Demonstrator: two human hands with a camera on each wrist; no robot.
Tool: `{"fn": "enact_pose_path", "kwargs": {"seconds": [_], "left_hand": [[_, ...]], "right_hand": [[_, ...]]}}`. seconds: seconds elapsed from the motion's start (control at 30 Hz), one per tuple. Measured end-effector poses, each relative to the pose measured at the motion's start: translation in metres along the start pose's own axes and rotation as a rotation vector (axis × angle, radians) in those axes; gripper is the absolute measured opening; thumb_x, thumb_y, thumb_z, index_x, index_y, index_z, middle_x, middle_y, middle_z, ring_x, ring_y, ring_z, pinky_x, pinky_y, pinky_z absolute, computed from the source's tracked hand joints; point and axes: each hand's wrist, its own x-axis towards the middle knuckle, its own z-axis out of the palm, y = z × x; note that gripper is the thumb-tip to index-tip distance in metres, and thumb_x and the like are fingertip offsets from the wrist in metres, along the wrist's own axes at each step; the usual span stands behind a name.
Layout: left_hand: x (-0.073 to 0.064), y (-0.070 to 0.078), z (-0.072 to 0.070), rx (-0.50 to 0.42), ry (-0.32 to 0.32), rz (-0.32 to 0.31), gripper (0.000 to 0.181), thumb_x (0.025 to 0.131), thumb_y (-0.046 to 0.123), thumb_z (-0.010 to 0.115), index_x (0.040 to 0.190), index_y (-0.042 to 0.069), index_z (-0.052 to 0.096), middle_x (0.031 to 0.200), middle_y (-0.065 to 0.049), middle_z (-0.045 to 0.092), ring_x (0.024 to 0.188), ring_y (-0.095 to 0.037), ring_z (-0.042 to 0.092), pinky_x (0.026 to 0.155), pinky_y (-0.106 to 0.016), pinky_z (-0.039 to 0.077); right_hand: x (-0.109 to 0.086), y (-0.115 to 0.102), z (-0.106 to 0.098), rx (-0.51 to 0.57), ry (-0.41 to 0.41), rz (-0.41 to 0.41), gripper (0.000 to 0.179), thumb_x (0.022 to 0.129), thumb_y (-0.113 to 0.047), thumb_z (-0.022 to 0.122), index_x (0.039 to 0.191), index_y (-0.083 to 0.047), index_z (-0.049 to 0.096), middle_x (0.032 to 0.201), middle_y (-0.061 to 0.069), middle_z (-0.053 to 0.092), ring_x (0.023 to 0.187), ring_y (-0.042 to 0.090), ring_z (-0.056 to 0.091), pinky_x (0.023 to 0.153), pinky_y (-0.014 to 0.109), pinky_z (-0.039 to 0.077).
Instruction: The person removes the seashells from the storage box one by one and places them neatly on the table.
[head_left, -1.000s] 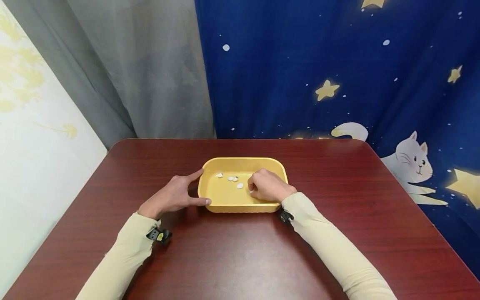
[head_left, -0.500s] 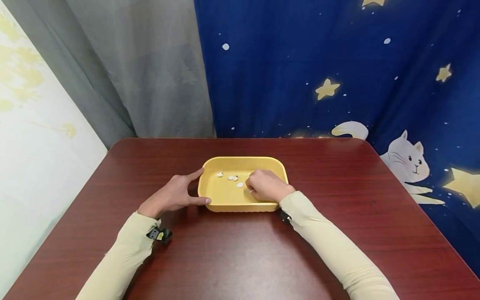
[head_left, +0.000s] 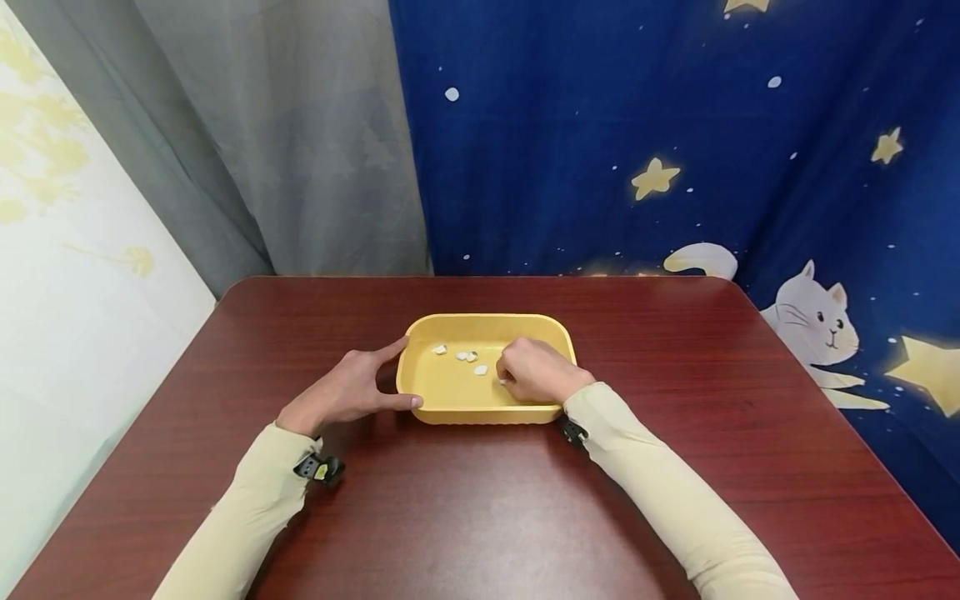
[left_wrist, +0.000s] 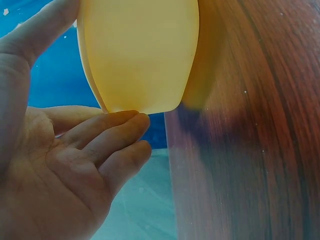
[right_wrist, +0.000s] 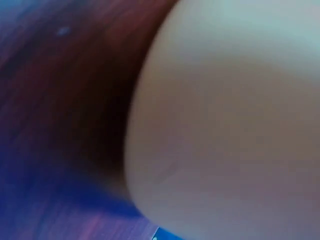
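Observation:
A shallow yellow plastic tray (head_left: 450, 392) lies on the table in the head view. My left hand (head_left: 341, 394) holds its left end, thumb on the near rim and forefinger at the far left corner; the left wrist view shows the fingertips (left_wrist: 137, 120) against its outer wall. My right hand (head_left: 542, 372) reaches over the near right rim, fingers curled down at the tray floor. A small white piece shows at its fingertips, mostly hidden. Left of it lie several small white shell-like pieces (head_left: 481, 370), some with dark marks. The right wrist view is blurred.
The tray stands near the middle of a dark red wooden table (head_left: 465, 500). Behind the far edge hang a grey curtain (head_left: 315, 150) and a blue curtain (head_left: 540, 150) with stars and a cat. A pale patterned surface (head_left: 75, 292) rises at the left.
My right hand shifts only slightly inside the tray, its fingers staying curled at the same spot. The left hand, tray and loose white pieces stay in place.

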Motion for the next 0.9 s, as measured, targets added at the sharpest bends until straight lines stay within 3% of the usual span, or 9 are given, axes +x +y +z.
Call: {"fn": "enact_pose_path", "kwargs": {"seconds": [0.17,0.4,0.73,0.9], "left_hand": [[0.0,-0.001,0.001,-0.001,-0.004,-0.001,0.107,0.079,0.061,0.077,0.16,0.014,0.026,0.155,-0.017,0.047,0.132,-0.028,0.054,0.109,-0.053,0.046],[0.002,-0.001,0.001,0.003,0.003,0.017,0.107,0.078,0.063,0.077,0.16,0.014,0.027,0.153,-0.016,0.049,0.124,-0.025,0.056,0.106,-0.05,0.048],[0.003,-0.002,0.001,-0.011,-0.002,0.02,0.109,0.078,0.065,0.076,0.16,0.014,0.026,0.156,-0.016,0.045,0.131,-0.027,0.054,0.109,-0.052,0.046],[0.004,-0.003,0.001,-0.002,-0.008,0.02,0.109,0.078,0.065,0.076,0.16,0.014,0.026,0.156,-0.017,0.045,0.132,-0.028,0.053,0.11,-0.053,0.045]], "right_hand": [[0.0,0.002,0.003,-0.006,0.049,-0.006,0.041,0.08,0.002,0.06,0.053,-0.022,0.041,0.057,-0.011,0.031,0.057,0.007,0.031,0.05,0.021,0.024],[0.001,0.007,0.003,0.045,0.044,-0.003,0.033,0.082,0.002,0.062,0.057,-0.019,0.056,0.058,-0.01,0.043,0.057,0.007,0.036,0.052,0.019,0.03],[-0.004,0.009,-0.006,0.137,0.037,0.009,0.02,0.082,0.0,0.064,0.072,-0.015,0.074,0.07,-0.009,0.068,0.066,0.006,0.056,0.066,0.021,0.05],[-0.007,0.006,-0.013,0.161,0.069,-0.023,0.019,0.084,-0.001,0.065,0.079,-0.013,0.078,0.076,-0.008,0.072,0.069,0.005,0.06,0.07,0.021,0.052]]}}
